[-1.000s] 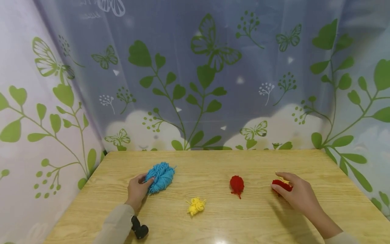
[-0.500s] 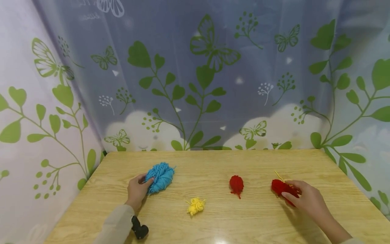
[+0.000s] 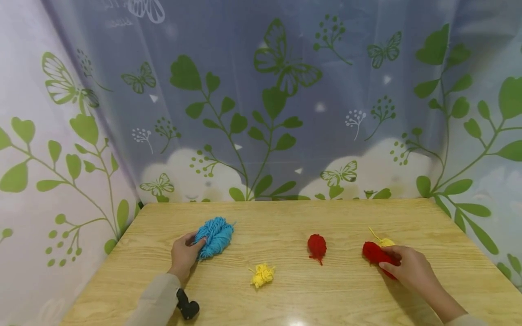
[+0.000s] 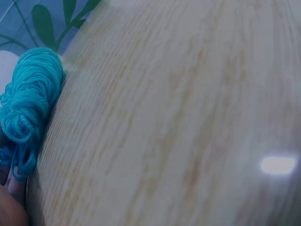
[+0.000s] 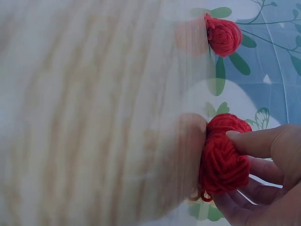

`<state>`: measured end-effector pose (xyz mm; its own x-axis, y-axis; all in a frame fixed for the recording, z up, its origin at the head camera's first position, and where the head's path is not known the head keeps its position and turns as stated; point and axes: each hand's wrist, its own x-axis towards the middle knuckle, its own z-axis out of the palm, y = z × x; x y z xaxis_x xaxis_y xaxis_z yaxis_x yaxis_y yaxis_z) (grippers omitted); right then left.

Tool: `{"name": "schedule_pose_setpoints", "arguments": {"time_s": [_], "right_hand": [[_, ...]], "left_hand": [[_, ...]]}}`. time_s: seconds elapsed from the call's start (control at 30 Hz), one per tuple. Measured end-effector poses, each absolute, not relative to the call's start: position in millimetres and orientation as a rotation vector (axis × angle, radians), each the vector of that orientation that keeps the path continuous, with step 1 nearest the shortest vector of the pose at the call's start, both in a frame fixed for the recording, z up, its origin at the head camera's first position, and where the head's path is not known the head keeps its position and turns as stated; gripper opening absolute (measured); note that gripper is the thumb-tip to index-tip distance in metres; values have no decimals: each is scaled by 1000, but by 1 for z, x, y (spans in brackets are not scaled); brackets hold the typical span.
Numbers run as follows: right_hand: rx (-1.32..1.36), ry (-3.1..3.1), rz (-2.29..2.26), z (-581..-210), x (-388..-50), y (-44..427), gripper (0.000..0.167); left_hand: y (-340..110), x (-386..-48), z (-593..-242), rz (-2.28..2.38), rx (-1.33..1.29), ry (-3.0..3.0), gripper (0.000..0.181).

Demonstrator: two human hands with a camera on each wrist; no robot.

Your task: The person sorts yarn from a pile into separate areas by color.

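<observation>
Gripping rightmost red yarn point(image 3: 372, 253) at right end with right hand point(image 3: 415, 268), blue yarn point(image 3: 216, 237) at left side with left hand point(image 3: 184, 256). Probably light, squashy; best held mid-body.

Worktop point(image 3: 342, 290): pale wood grain, glossy. Lying on it: blue yarn point(image 3: 216, 237), yellow bundle point(image 3: 263, 275), red ball point(image 3: 316, 246), red skein point(image 3: 372, 252), further yellow yarn point(image 3: 386, 242) just behind.

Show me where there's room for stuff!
Bare wood lies between the blue yarn skein and red yarn ball, behind the front yellow yarn bundle, and between that bundle and the right hand. It's crowded where that hand grips red yarn beside yellow yarn, and where the left hand holds the skein.
</observation>
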<state>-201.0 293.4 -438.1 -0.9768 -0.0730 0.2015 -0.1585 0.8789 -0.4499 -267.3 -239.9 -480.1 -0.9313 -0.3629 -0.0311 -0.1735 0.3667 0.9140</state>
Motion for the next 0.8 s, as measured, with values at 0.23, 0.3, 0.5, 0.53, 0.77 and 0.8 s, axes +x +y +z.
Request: {"name": "schedule_pose_setpoints", "arguments": {"time_s": [0.23, 0.3, 0.5, 0.53, 0.77, 0.8], "right_hand": [[179, -2859, 703, -439, -204, 296, 33], [178, -2857, 699, -439, -204, 296, 32], [176, -2857, 691, -439, -204, 298, 31], [177, -2856, 688, -439, -204, 298, 31], [160, -2896, 705, -438, -206, 296, 33], [159, -2900, 708, -438, -206, 296, 33]], "left_hand": [[-239, -269, -481, -1556, 468, -2453, 45], [-238, -270, -482, -1544, 458, -2453, 45], [-236, -272, -483, -1521, 445, -2452, 44], [-236, -272, -483, -1523, 441, -2454, 44], [-240, -264, -477, -1592, 429, -2455, 54], [-241, -263, -475, -1606, 429, -2457, 55]]}}
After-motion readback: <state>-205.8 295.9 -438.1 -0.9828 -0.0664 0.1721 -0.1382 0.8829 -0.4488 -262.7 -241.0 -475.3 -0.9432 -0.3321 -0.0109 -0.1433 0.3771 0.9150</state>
